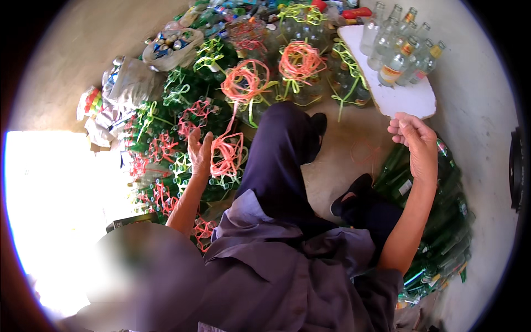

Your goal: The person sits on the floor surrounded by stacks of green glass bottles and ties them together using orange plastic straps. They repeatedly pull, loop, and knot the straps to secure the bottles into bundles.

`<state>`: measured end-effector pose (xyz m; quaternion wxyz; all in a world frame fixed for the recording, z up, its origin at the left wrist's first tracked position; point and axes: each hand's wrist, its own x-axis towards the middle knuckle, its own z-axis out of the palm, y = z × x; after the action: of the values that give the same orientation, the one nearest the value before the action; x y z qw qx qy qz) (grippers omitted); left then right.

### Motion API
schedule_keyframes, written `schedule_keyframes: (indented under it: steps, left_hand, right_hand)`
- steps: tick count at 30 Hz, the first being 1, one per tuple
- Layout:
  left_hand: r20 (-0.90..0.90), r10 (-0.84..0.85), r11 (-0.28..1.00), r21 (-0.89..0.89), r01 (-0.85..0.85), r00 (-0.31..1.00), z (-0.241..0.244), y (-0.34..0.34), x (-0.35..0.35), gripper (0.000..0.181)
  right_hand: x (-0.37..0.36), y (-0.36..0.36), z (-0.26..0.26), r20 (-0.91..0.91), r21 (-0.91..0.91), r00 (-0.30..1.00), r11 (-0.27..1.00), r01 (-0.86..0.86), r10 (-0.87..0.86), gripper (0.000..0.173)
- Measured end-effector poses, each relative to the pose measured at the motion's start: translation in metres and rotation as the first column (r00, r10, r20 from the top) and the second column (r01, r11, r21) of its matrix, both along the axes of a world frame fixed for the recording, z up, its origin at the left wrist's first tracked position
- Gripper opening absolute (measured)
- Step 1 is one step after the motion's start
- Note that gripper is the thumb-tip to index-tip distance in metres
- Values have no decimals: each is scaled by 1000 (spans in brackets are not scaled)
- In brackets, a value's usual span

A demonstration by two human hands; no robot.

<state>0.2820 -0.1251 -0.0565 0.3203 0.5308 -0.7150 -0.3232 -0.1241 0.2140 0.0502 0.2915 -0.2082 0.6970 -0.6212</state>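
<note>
My left hand [200, 152] is held up with thumb and fingers apart and nothing in it. Beside it, a loose coil of pink plastic twine [227, 154] rests over bundled glass bottles. Half-curled, my right hand [415, 133] is in front of the near end of a white board [404, 99]; no object shows in it, though something thin between its fingertips cannot be ruled out. Clear glass bottles [392, 70], some with labels, stand upright on that board. Below my right hand lie stacked green glass bottles [439, 232].
More pink twine coils [245, 81] top bottle bundles tied with yellow-green twine [295, 87]. Bags of cans [173, 45] stand along the left wall. A thin pink strand [365, 151] lies on the floor near my shoes [352, 193]. Bright light enters at the left.
</note>
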Motion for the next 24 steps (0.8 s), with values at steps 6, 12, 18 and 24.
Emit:
schedule_keyframes:
  steps: [6, 12, 18, 24]
  left_hand:
    - [-109, -321, 947, -47, 318, 941, 71, 24, -120, 39]
    - [-407, -611, 722, 66, 689, 679, 111, 64, -238, 24]
    - [-545, -682, 433, 235, 870, 487, 107, 125, -303, 18]
    - [-529, -670, 255, 495, 831, 521, 104, 141, -296, 16]
  right_hand:
    - [-18, 47, 25, -179, 49, 970, 984, 174, -163, 29]
    - [-40, 112, -21, -42, 163, 974, 960, 227, -223, 28]
    - [-30, 125, -155, 208, 378, 966, 924, 63, -152, 35]
    - [-8, 112, -307, 181, 647, 983, 750, -137, 23, 30]
